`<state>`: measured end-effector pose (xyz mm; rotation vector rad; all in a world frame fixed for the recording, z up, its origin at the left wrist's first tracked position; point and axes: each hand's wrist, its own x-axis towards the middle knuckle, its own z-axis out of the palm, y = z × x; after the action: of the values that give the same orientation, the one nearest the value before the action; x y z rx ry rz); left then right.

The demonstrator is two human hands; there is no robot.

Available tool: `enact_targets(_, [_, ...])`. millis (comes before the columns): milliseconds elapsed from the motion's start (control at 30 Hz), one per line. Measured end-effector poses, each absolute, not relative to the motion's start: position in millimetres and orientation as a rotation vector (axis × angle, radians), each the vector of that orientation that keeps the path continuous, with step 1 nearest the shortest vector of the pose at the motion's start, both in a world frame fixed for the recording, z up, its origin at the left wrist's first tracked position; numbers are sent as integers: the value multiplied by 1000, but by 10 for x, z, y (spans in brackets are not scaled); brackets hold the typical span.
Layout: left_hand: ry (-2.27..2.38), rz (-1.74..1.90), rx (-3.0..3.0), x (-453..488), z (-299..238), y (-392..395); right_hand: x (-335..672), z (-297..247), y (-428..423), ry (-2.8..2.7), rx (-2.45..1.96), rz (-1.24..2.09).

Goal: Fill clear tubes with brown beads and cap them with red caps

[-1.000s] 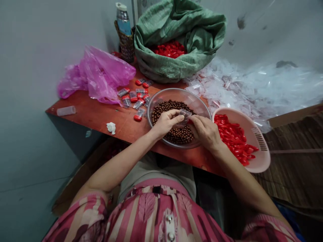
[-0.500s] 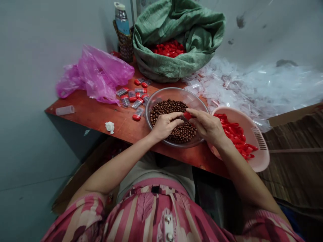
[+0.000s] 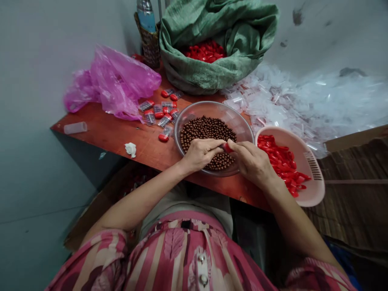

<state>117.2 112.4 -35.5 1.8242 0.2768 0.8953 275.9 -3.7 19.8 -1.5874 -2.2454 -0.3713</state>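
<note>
A small red cap (image 3: 226,147) sits pinched between both hands above the near side of a clear bowl (image 3: 212,104); the left hand (image 3: 201,152) curls shut around it from one side, the right hand (image 3: 253,161) closes its fingertips on it from the other; whatever else the left palm hides, I cannot tell. The bowl holds brown beads (image 3: 207,129) and stands at the tabletop's (image 3: 121,133) near edge; just beside it, past the right end, a pink basket (image 3: 315,194) carries loose red caps (image 3: 279,157); filled vials (image 3: 160,113) lie toward the middle; a green sack (image 3: 218,72) sits at the far edge; a pink plastic bag (image 3: 115,83) fills the far left corner; a clear tube (image 3: 75,127) lies at the left edge.
</note>
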Motion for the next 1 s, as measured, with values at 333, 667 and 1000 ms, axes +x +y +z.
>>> enact_targets(333, [335,686,1011,1265,-388,1246,2758,215,94,-1198,-1388,779])
enact_targets(667, [337,809,1569,1236,-395,1209,2879,85,166,-883,-1389,1110])
enact_targets(1000, [339,850,1743,1197,-366,1191,2566,59,311,-566,-1217,1379])
